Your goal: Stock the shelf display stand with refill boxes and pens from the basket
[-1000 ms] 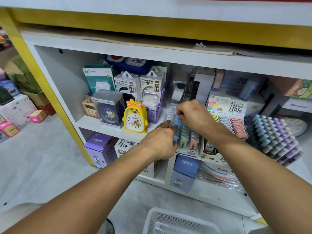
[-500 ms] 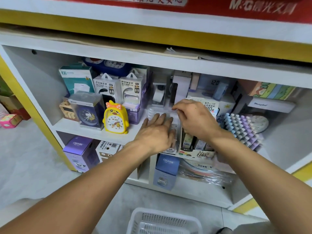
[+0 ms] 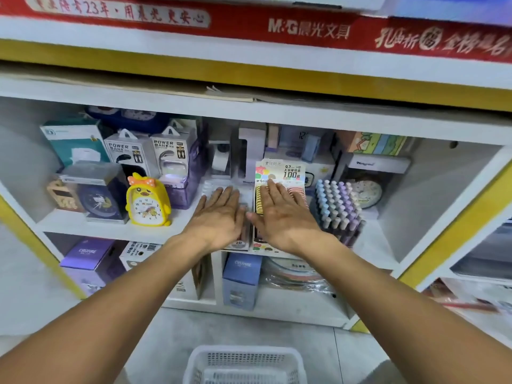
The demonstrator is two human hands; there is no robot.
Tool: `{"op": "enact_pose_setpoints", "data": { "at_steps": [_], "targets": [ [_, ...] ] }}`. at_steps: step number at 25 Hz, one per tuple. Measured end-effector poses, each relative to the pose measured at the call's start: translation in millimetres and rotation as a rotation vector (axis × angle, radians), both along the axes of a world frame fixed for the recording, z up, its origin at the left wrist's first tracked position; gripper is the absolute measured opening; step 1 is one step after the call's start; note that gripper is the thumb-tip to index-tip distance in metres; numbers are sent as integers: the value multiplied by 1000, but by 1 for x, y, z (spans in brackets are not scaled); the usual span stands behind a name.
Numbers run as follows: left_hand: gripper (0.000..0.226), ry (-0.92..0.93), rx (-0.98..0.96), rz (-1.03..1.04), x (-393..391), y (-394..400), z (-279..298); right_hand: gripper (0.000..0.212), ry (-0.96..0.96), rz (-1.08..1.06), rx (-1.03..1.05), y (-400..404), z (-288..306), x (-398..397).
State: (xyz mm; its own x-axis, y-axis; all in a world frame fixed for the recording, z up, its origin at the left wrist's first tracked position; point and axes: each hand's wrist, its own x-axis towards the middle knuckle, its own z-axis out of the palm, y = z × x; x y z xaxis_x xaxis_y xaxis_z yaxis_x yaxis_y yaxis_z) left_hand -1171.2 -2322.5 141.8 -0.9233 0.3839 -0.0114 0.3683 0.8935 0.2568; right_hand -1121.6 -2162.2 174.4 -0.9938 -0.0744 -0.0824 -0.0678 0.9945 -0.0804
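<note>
My left hand [image 3: 220, 214] lies flat, fingers straight, on the left display stand [image 3: 238, 245] of refill boxes on the middle shelf. My right hand [image 3: 282, 214] lies flat beside it on the right stand [image 3: 279, 173], whose header card reads 0.7 and 100, covering most of its round refill cases [image 3: 259, 200]. Neither hand holds anything. A rack of pastel-capped pens [image 3: 336, 206] stands just right of my right hand. The white mesh basket [image 3: 245, 364] sits on the floor below, between my arms.
A yellow duck alarm clock [image 3: 148, 200], a boxed blue clock [image 3: 95, 192] and power bank boxes [image 3: 130, 153] fill the shelf's left side. Purple and blue boxes [image 3: 241, 278] stand on the lower shelf. A white shelf board [image 3: 249, 106] hangs close above.
My right hand has let go of the small box it was placing and now lies flat. Both hands spread open on the stands. The view has tilted up.
</note>
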Motion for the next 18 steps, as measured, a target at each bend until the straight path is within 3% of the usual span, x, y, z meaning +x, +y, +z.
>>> {"op": "enact_pose_setpoints", "data": {
  "at_steps": [4,6,12,18],
  "targets": [
    [59,195,161,-50,12,32,28,63,281,39,-75,25,26,7],
    [61,215,150,-122,20,52,32,64,376,-29,-66,47,34,18],
    [67,129,-75,-191,24,85,15,85,95,-197,11,94,17,42],
    [67,121,-89,-168,28,89,21,88,117,-180,20,94,19,50]
  ]
}}
